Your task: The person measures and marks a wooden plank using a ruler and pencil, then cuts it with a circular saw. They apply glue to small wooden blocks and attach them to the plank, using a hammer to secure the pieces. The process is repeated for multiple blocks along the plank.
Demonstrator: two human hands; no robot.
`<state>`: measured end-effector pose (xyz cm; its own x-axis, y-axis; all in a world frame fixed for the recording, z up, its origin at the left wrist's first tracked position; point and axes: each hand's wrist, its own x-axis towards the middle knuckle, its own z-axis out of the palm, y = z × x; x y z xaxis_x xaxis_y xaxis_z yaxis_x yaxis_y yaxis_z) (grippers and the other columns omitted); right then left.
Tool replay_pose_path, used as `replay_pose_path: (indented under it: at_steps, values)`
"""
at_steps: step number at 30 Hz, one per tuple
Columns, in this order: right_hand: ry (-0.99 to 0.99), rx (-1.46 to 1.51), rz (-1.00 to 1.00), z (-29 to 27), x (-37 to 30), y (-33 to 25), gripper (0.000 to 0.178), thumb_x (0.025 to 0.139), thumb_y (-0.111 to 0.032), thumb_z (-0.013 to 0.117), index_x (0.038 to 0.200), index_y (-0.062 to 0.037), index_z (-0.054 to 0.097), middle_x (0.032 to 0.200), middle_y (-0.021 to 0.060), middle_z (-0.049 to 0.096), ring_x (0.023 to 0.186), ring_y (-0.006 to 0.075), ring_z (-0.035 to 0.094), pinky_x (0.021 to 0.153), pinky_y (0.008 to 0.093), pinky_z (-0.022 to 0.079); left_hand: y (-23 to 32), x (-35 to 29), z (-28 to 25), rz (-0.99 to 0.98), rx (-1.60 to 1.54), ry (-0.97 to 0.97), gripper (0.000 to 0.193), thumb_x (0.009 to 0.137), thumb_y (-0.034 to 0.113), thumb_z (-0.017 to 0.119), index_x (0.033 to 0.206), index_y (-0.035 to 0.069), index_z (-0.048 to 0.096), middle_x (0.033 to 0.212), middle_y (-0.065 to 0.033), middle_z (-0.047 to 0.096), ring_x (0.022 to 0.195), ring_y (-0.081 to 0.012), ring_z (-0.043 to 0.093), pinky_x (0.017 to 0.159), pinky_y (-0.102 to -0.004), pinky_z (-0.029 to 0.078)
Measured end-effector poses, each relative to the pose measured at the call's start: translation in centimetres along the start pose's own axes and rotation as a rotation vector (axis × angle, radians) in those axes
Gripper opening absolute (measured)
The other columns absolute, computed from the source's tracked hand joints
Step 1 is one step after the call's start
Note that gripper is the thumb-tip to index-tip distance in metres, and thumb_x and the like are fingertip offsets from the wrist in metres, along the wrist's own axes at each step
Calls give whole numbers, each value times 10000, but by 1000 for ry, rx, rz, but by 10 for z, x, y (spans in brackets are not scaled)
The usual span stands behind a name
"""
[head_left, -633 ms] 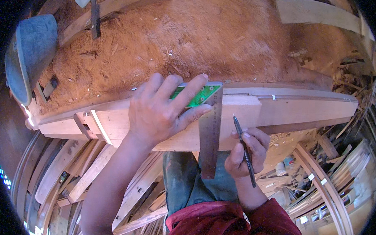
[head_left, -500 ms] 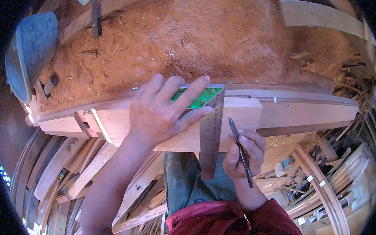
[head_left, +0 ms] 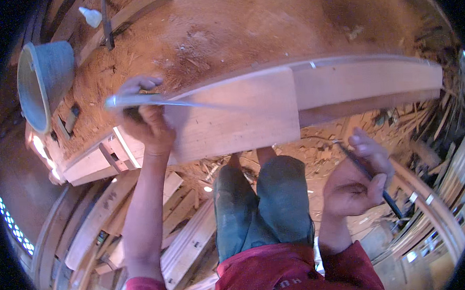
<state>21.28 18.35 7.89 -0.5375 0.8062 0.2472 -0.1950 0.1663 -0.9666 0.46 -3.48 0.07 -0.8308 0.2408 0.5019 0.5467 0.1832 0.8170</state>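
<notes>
Hands: two, left hand (head_left: 151, 125) and right hand (head_left: 358, 183). Square (head_left: 137, 100): one. Dark pencil (head_left: 355, 161): one. Wide pale board (head_left: 236, 111): one. Bucket (head_left: 59, 64): one. White bulb-shaped thing (head_left: 91, 17): one. Green trouser legs (head_left: 284, 189): two. Red shirt (head_left: 269, 262): one. Stacked planks (head_left: 96, 223), lower left: several, overlapping near dim rim, so exact number hard to tell.

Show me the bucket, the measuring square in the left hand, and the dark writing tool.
Bucket (head_left: 59, 67): head view, on its outer wall.
Measuring square (head_left: 134, 100): head view, on its blurred handle edge.
Dark writing tool (head_left: 356, 162): head view, on its shaft, toward the tip.
</notes>
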Motion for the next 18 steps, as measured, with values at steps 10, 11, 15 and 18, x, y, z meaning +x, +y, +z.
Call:
replay_pose_path:
  at_steps: [10,11,15,18]
  values:
    - [-427,-106,591,-1,-125,-26,434,828,-297,786,1147,-27,669,860,81,614,711,166,559,603,316,451,105,-125,-48,59,165,-389,331,808,243,755,993,76,538,1013,-181,602,851,-290,598,714,-409,482]
    - [-356,-56,559,12,-145,-21,419,836,-305,782,1131,-28,671,842,77,614,710,156,559,585,311,442,111,-129,-53,62,192,-566,356,770,232,770,1006,93,543,1034,-172,583,870,-300,571,713,-415,458]
    - [-204,-4,828,26,-192,-2,323,886,-291,743,1058,-29,667,743,56,586,636,100,500,533,292,411,105,-139,-53,199,319,-792,384,706,231,805,996,88,598,1065,-148,613,858,-329,601,716,-421,467]
    - [-19,27,720,34,-199,18,228,941,-245,680,962,-19,665,664,22,558,602,74,483,524,299,404,103,-111,-46,341,398,-961,415,664,260,835,1011,120,655,1123,-144,622,1008,-337,595,858,-450,455]
